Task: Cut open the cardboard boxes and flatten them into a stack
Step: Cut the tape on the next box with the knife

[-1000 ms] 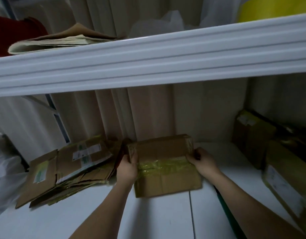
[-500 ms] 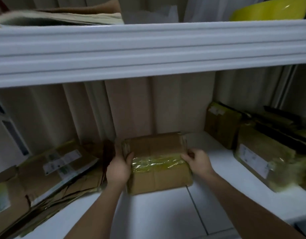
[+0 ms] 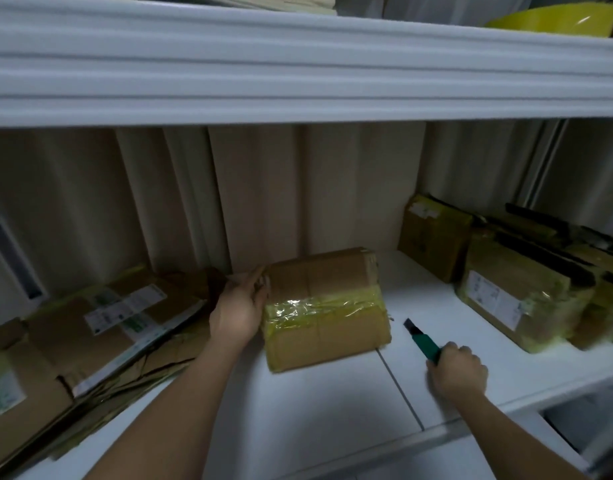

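A sealed brown cardboard box banded with yellowish tape [image 3: 324, 306] sits mid-shelf on the white shelf board [image 3: 298, 410]. Its left end is steadied by the left hand [image 3: 237, 311], fingers fairly straight against it. A green-handled utility knife [image 3: 423, 341] is gripped in the right hand [image 3: 459, 370], just right of the box. Step judged: cutting about to start. Blade must be brought onto the tape band, clear of the steadying fingers.

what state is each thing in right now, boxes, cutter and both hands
taped box: sealed, on the shelf
flattened stack: lying flat at left
sealed boxes: taped, at right
cutter: blade out, apart from box
left hand: steadies box's side
right hand: grips cutter
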